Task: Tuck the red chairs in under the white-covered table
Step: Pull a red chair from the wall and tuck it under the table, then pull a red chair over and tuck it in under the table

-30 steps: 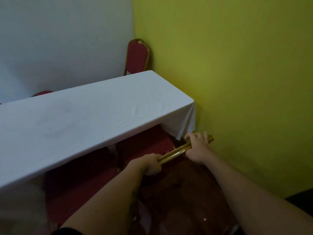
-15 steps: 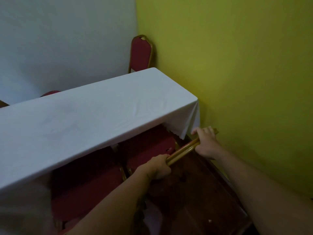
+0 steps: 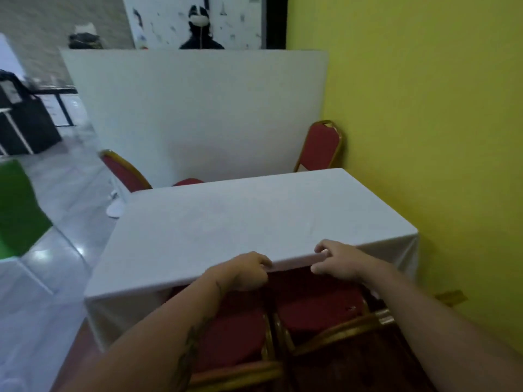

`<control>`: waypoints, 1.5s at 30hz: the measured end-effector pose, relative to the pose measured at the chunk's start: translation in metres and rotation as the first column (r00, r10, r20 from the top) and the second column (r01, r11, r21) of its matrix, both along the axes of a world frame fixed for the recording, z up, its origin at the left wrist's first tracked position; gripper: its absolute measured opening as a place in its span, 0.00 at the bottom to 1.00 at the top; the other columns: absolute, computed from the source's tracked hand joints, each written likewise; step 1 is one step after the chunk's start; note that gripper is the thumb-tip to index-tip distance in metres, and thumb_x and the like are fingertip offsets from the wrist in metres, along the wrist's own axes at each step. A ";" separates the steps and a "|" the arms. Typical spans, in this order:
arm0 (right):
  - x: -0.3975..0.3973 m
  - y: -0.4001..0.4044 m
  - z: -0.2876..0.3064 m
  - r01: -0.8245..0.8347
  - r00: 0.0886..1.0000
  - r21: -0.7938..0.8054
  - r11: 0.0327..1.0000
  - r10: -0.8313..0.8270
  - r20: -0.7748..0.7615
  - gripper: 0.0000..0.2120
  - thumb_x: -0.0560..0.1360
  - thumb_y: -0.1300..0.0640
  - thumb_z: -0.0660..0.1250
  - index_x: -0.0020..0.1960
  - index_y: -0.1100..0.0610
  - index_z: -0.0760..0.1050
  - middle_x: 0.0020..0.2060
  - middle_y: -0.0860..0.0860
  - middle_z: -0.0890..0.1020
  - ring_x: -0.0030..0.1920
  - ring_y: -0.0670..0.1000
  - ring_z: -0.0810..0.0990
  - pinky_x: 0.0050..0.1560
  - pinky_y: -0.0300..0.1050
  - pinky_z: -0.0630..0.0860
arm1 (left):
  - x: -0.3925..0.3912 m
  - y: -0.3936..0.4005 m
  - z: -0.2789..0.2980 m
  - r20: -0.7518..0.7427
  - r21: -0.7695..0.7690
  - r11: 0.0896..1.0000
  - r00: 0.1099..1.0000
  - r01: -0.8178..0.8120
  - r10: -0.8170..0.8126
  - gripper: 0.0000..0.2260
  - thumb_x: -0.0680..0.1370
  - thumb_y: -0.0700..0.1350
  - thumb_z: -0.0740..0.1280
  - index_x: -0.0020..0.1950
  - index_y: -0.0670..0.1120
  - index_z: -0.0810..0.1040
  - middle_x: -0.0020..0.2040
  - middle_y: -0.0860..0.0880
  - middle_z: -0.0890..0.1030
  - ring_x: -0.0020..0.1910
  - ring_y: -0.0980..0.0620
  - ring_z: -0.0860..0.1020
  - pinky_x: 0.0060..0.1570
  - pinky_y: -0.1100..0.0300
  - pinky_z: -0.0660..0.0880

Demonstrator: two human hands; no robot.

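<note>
The white-covered table [image 3: 226,222] fills the middle of the view. At its near side two red chairs with gold frames stand side by side, their seats partly under the top: the left chair [image 3: 235,332] and the right chair [image 3: 317,306]. My left hand [image 3: 246,273] curls on the table's near edge. My right hand [image 3: 336,263] lies with fingers on top of that edge and thumb below. At the far side a red chair [image 3: 319,148] stands by the yellow wall, and another red chair [image 3: 124,171] stands angled at the far left corner.
A yellow wall [image 3: 424,137] runs close along the table's right end. A white partition [image 3: 198,108] stands behind the far chairs, with a person [image 3: 201,32] beyond it. A green object [image 3: 17,210] and a dark counter [image 3: 22,123] are on the left, over pale floor.
Both hands have let go of the right chair's gold back rail and moved up to the table's near edge. The view has lifted and turned left, showing the room.
</note>
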State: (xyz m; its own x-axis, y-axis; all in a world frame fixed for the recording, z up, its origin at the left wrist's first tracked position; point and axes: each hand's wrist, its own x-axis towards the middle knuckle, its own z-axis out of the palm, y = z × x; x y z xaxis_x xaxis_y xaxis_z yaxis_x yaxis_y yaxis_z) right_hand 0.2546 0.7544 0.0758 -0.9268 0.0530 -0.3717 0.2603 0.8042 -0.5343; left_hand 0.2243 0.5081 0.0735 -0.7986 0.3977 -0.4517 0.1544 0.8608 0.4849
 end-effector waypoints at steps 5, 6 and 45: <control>-0.035 -0.118 0.001 -0.114 0.993 0.048 0.992 0.114 0.009 0.24 0.73 0.46 0.71 0.67 0.48 0.71 0.62 0.51 0.75 0.59 0.52 0.75 0.58 0.47 0.71 | -0.016 -0.134 0.019 0.048 -0.034 0.995 0.994 -0.093 0.094 0.28 0.73 0.42 0.63 0.75 0.52 0.72 0.65 0.46 0.80 0.59 0.45 0.81 0.59 0.50 0.80; -0.043 -0.144 0.000 -0.112 0.994 0.052 0.992 0.112 0.008 0.24 0.73 0.45 0.71 0.66 0.48 0.72 0.62 0.51 0.75 0.59 0.51 0.75 0.59 0.47 0.71 | -0.019 -0.163 0.022 0.064 -0.039 0.994 0.992 -0.104 0.107 0.28 0.74 0.41 0.63 0.75 0.51 0.71 0.60 0.46 0.82 0.55 0.47 0.82 0.55 0.51 0.81; -0.641 -0.694 -0.002 -0.082 0.978 0.013 0.997 0.083 -0.194 0.11 0.74 0.55 0.67 0.55 0.50 0.72 0.47 0.49 0.77 0.46 0.49 0.78 0.45 0.45 0.78 | -0.587 -0.711 0.065 -0.221 0.491 0.755 0.777 -0.434 0.590 0.07 0.70 0.45 0.65 0.40 0.54 0.83 0.44 0.50 0.86 0.45 0.48 0.85 0.51 0.49 0.83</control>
